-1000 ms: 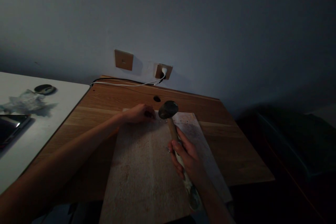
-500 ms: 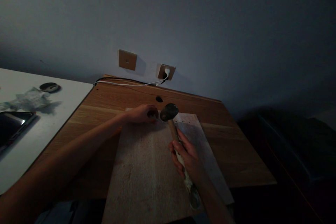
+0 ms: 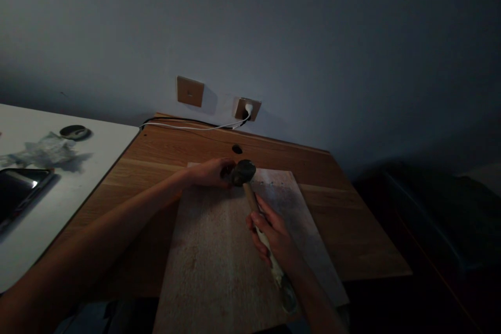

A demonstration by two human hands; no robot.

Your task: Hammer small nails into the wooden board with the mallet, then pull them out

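Note:
My right hand (image 3: pixel 272 232) is wrapped round the pale wooden handle of a hammer (image 3: pixel 245 171). Its dark, rounded head is at the far end, right beside my left hand (image 3: pixel 215 173). The handle's near end runs down past my right wrist. My left hand rests at the far edge of a pale, worn wooden board (image 3: pixel 209 255), its fingers curled in. The hammer head partly covers those fingertips, and what they hold is hidden in shadow. Several small dark marks run across the board's far right part.
The board lies on a brown wooden tabletop (image 3: pixel 336 209) with a round cable hole (image 3: pixel 237 149). Behind it are a wall plate (image 3: pixel 190 91) and a socket with a white plug (image 3: pixel 248 108). On the white table (image 3: pixel 90 159) lie crumpled plastic (image 3: pixel 50 150), a round roll (image 3: pixel 74 132) and a dark device (image 3: pixel 23 188).
The hammer head has moved left and slightly down, up against my left fingers. My right hand has moved a little left with it; my left hand has barely shifted.

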